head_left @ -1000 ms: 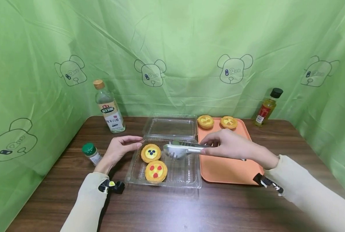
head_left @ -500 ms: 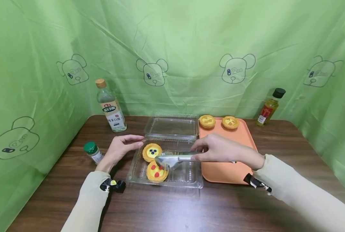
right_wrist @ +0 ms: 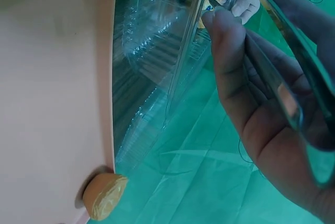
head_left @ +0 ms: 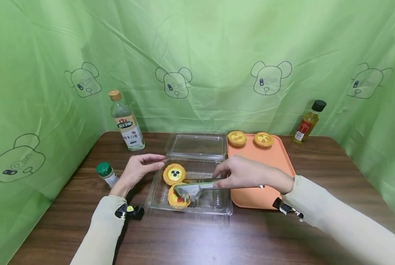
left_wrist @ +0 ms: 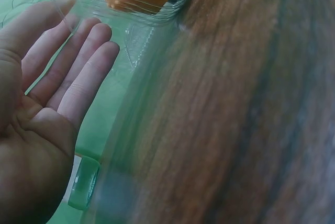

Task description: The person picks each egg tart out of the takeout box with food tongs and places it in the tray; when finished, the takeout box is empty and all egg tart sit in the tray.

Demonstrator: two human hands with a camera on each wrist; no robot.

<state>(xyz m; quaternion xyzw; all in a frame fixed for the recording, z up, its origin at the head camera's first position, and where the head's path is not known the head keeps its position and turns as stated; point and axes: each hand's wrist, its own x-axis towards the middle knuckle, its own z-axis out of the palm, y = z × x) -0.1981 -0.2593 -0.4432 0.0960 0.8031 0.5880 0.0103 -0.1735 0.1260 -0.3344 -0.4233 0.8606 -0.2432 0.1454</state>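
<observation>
Metal food tongs (head_left: 192,189) are gripped in my right hand (head_left: 242,173), low inside a clear plastic clamshell box (head_left: 214,209). Their tips reach over the egg tart with red spots (head_left: 174,200), partly covering it. Behind it in the box sits the egg tart with dark blue dots (head_left: 174,174). My left hand (head_left: 137,171) pinches the box's left rim near the hinge, thumb and index finger at the edge. In the left wrist view the other fingers (left_wrist: 86,82) extend loosely beside the plastic. The right wrist view shows both tong arms (right_wrist: 275,80) spread apart within the hand.
The box's lid (head_left: 199,143) lies folded back. An orange tray (head_left: 250,198) stands to the right, bearing two plain tarts (head_left: 263,140) at its far end. A vinegar bottle (head_left: 128,127), a green-capped jar (head_left: 106,174) and an oil bottle (head_left: 307,123) stand around.
My right hand has moved left and toward me, bringing the tongs from the box's right part down over the red-spotted tart. My left hand has stayed at the rim.
</observation>
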